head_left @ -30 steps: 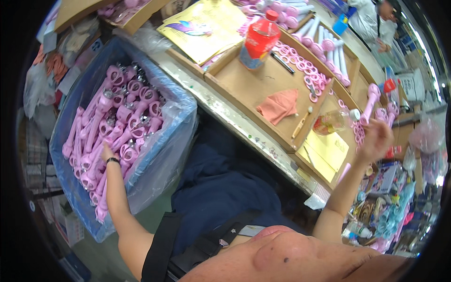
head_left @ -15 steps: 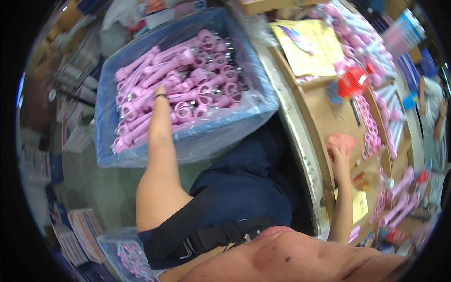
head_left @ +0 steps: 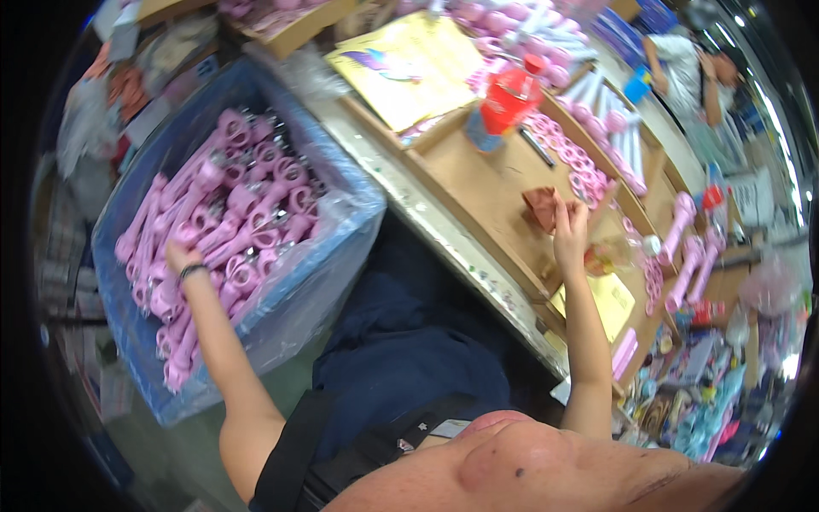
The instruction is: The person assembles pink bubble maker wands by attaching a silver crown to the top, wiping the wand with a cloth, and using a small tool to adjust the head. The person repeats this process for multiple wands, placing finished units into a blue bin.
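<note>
My left hand (head_left: pixel 179 256), with a dark band at the wrist, reaches into a blue-lined bin (head_left: pixel 281 320) on the left. It touches the heap of pink plastic wand-like pieces (head_left: pixel 243 200), which have ring-shaped ends and shiny metal bits. Its fingers are mostly hidden among them, so their grip is unclear. Over the wooden tray (head_left: pixel 478 183) on the bench, my right hand (head_left: pixel 570 230) pinches a crumpled reddish-brown cloth (head_left: pixel 540 207). Pink rings joined like a chain (head_left: pixel 576 162) lie just beyond that hand.
A bottle with a red label (head_left: pixel 508 102) stands in the tray near a dark pen (head_left: pixel 537 147). Yellow sheets (head_left: pixel 409 72) lie at the back, another yellow paper (head_left: pixel 601 303) nearer. A clear bottle (head_left: pixel 618 254) lies beside my right hand. Another person (head_left: pixel 691 77) is at the far right.
My view has swung toward the bench, so the bin appears farther left and lower. My right hand has lifted the cloth from the tray. My left hand stays in the bin.
</note>
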Tool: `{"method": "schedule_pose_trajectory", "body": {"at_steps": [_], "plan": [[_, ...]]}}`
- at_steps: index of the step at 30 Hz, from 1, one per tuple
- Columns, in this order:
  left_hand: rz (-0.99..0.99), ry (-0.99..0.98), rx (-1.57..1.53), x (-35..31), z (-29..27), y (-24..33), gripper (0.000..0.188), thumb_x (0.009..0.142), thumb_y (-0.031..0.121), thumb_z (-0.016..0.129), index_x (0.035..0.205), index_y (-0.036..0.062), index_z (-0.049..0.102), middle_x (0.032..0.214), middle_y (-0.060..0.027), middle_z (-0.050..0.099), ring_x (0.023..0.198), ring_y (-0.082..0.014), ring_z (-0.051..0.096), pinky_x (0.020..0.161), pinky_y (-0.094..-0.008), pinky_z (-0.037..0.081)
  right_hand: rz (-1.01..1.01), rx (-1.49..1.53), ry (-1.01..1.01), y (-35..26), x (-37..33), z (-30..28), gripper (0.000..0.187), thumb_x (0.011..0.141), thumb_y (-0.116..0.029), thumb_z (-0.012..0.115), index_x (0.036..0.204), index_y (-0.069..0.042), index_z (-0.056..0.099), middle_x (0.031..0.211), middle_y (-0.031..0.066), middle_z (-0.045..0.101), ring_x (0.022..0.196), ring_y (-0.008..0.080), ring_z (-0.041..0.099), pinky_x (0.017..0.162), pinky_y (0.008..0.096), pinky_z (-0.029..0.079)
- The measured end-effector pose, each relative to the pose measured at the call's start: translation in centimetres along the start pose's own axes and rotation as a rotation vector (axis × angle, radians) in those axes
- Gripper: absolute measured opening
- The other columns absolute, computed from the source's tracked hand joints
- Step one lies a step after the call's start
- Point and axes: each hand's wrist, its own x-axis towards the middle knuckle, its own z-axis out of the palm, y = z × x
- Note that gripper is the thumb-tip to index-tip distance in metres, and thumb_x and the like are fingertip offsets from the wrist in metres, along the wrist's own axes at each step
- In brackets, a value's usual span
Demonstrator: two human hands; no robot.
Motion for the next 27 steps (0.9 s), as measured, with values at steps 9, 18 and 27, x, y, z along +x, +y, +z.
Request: {"method": "schedule_pose_trajectory", "body": {"at_steps": [9, 18, 27], "plan": [[0.394, -0.578, 0.230, -32.9, 10.8, 1.4, 0.062, 0.082, -0.008, 0.046, 0.140, 0.0082, 0.029, 0.116, -0.0158, 0.047, 0.081, -0.0186, 0.056, 0.076, -0.0344, 0.049, 0.196, 0.771, 0.266, -5.2, 0.0, -2.0, 0.013, 0.097, -0.021, 0.047, 0.101, -0.009, 0.045, 0.088, 0.0027, 0.056, 0.075, 0.0121, 0.058, 0.067, 0.0293, 0.051], [-0.143, -1.818, 0.219, -46.1, 17.3, -2.0, 0.057, 0.074, -0.006, 0.052, 0.129, 0.0087, 0.049, 0.105, -0.0086, 0.044, 0.082, -0.0127, 0.051, 0.073, -0.0248, 0.044, -0.193, 0.718, 0.431, -10.3, -4.7, -0.2, 0.011, 0.099, -0.018, 0.045, 0.102, -0.007, 0.043, 0.085, -0.0005, 0.049, 0.072, 0.0062, 0.048, 0.067, 0.0216, 0.043], [0.124, -1.956, 0.476, -51.9, 17.6, -5.0, 0.059, 0.069, 0.002, 0.057, 0.126, 0.0172, 0.053, 0.111, -0.0208, 0.046, 0.096, -0.0348, 0.053, 0.085, -0.0344, 0.046, -0.266, 0.226, 0.590, -9.8, -4.7, 4.8, 0.025, 0.086, -0.010, 0.064, 0.107, 0.002, 0.056, 0.090, 0.0066, 0.062, 0.082, 0.0163, 0.059, 0.060, 0.0260, 0.050]]}}
